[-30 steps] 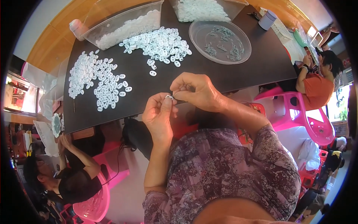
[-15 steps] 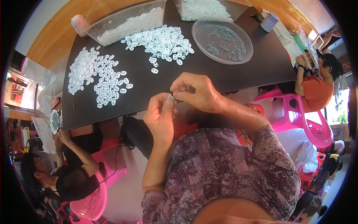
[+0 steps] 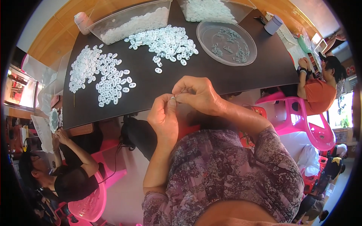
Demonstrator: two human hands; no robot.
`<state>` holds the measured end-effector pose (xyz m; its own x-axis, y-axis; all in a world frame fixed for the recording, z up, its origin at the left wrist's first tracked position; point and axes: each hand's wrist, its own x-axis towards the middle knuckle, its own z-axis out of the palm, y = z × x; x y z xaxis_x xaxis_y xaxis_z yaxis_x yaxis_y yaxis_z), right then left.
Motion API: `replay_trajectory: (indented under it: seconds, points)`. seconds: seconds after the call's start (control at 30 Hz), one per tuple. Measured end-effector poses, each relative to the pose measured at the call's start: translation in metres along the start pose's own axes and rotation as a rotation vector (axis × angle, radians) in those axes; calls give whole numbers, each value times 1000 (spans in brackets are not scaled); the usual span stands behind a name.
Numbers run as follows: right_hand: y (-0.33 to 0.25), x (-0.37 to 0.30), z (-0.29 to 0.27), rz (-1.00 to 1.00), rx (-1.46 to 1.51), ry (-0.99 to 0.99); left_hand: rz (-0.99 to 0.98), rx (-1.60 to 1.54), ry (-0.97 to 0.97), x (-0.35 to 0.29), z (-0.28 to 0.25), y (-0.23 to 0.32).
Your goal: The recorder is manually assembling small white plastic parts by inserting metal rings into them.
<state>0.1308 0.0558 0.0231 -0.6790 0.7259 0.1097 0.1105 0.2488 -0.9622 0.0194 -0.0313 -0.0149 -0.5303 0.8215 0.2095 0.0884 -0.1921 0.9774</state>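
Lying loose at the left of the dark table (image 3: pixel 139 88) is a spread pile (image 3: pixel 109 80) of white oval pieces; a clear tub (image 3: pixel 128 16) of further pieces stands behind, and a middle heap (image 3: pixel 169 42) beside it. Whether either pile is finished cannot be determined. The left hand (image 3: pixel 163 119) is closed in a thumb-and-finger pinch on one small white piece (image 3: pixel 173 98), just off the table's near edge. The right hand (image 3: pixel 201 95) pinches the same piece; any second part is hidden. This piece appears unfinished. Farther right, a round clear tray (image 3: pixel 255 49) retains small grey-green parts (image 3: pixel 241 56), evidently unused.
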Motion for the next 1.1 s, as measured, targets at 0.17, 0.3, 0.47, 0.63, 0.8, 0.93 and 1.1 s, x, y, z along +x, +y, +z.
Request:
replay_trajectory:
  seconds: [0.17, 0.3, 0.47, 0.63, 0.8, 0.93, 1.1]
  points:
    - [5, -1, 2, 63, 86, 10, -154, -283, -18, 3, -4, 5]
    - [11, -2, 4, -55, -59, 36, -178, -288, -18, 2, -5, 3]
    - [20, 1, 12, -163, -184, 81, -97, -136, 16, 0, -3, 1]
    - [23, 3, 19, -172, -222, 66, 170, 180, 111, -1, 0, -16]
    - [24, 7, 19, -197, -273, 56, -36, -39, 77, 3, -6, -10]
    - [21, 21, 11, -213, -323, 39, -249, -324, 91, 11, -12, -9]
    - [38, 59, -8, -243, -601, 190, -217, -395, 95, 16, -17, -12]
